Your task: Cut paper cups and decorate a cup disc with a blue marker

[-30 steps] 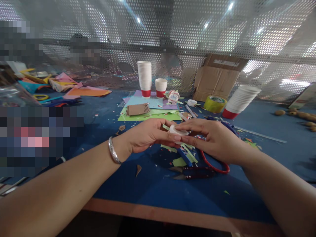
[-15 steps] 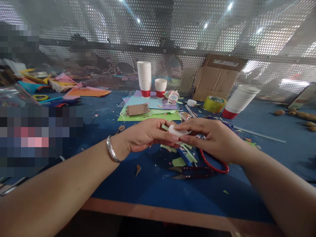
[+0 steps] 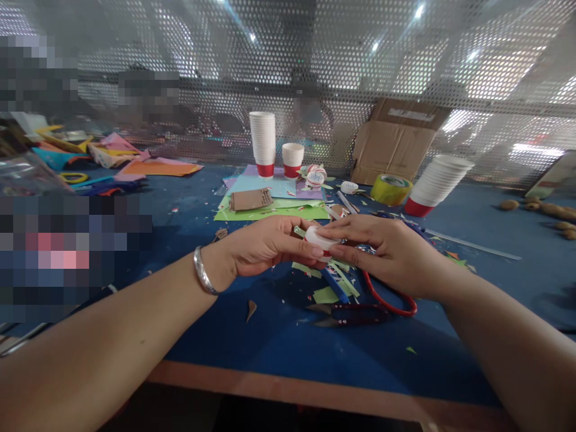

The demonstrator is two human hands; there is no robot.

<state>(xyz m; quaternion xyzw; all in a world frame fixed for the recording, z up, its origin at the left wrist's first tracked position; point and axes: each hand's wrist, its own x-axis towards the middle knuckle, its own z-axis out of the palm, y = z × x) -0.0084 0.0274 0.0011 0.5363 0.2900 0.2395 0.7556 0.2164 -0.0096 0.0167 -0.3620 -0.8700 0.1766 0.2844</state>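
My left hand (image 3: 265,246) and my right hand (image 3: 382,249) meet above the blue table (image 3: 270,336). Both pinch a small white round piece (image 3: 320,238) between their fingertips, with a thin green paper strip (image 3: 300,231) sticking out at its left. A silver bangle (image 3: 202,273) circles my left wrist. Under the hands lie green and blue paper scraps (image 3: 333,287), a red loop (image 3: 391,303) and dark thread snips (image 3: 351,314).
Behind the hands lie coloured paper sheets (image 3: 274,201), a stack of white cups (image 3: 263,144), a single cup (image 3: 293,159), a yellow tape roll (image 3: 390,189), a tilted cup stack (image 3: 436,183) and a cardboard box (image 3: 400,141). A perforated screen (image 3: 288,78) closes the back.
Both hands have lifted slightly and the white piece has turned a little between the fingertips. Nothing else has moved.
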